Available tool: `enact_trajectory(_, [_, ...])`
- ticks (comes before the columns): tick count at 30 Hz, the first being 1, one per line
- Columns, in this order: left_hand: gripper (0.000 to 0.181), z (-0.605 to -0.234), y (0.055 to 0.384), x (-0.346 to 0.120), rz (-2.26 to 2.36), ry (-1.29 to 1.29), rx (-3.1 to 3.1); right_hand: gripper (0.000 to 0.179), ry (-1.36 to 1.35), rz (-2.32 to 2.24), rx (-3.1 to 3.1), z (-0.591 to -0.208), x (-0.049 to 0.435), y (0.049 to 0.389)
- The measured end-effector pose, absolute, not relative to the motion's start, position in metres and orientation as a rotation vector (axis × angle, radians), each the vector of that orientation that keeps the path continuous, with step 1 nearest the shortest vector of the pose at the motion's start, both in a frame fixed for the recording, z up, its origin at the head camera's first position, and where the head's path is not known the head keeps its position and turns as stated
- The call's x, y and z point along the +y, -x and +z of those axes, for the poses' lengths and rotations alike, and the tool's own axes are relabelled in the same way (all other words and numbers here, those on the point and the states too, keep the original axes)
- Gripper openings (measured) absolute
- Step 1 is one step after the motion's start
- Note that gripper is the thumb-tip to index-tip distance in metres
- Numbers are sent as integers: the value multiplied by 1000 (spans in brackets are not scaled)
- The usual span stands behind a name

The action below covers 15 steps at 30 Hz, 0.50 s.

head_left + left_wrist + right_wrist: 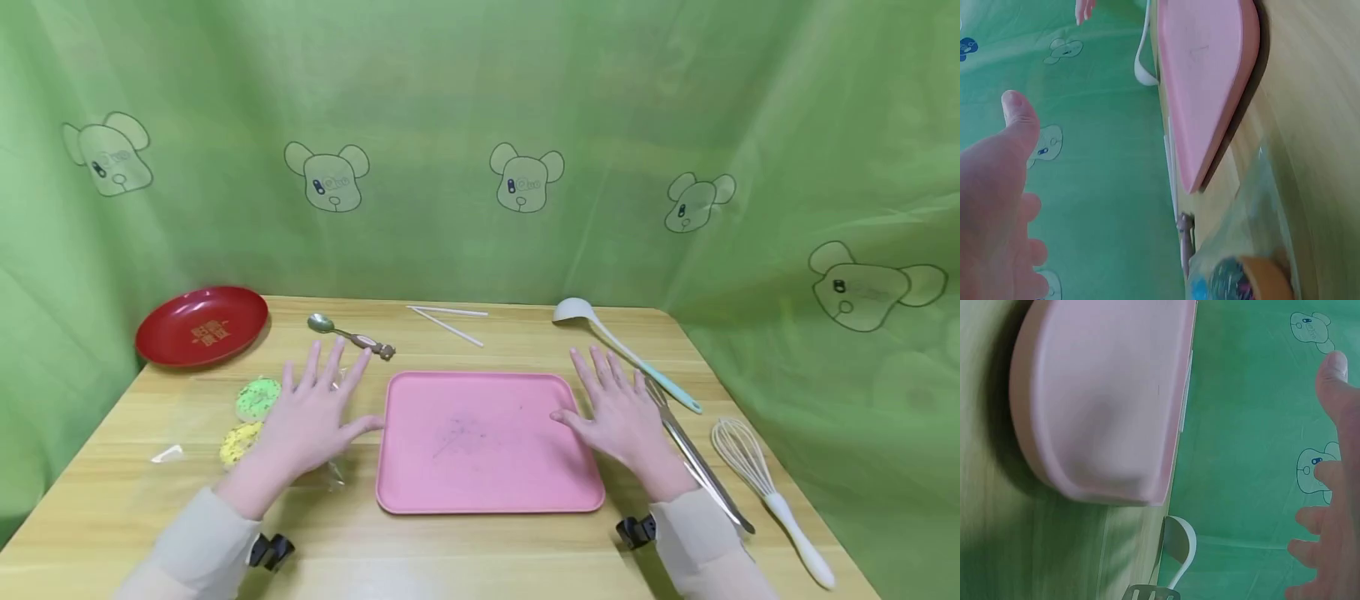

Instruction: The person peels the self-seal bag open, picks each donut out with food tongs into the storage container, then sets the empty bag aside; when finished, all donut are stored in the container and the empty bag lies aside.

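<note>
Hovering with fingers spread, nothing in either grip, the left hand point(309, 418) and right hand point(621, 418) flank the pink tray point(491, 454), and there it lies, flat on the wooden table point(450, 554), below and between them!

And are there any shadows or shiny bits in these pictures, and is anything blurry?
Head view: mostly even light, with little white glints on the clear plastic and a pale sheen on the table near the bottom edge; left wrist view: a dark shadow along the pink tray, and the speckled round thing looks soft; right wrist view: a broad, dim shadow beside the tray, whose edges look slightly blurry.
</note>
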<state>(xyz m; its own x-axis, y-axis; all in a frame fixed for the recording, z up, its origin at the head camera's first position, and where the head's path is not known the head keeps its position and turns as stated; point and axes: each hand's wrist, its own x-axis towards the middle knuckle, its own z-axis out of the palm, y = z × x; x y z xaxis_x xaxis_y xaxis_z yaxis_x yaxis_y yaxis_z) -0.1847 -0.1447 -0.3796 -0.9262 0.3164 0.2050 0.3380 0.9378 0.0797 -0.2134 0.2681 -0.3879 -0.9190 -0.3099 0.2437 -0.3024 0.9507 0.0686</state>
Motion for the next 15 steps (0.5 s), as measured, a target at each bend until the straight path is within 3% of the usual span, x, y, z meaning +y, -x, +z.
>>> enact_trajectory(15, [93,-381,159,-224,-369,494,-2821,84,-473,346,-2762,-386,243,199])
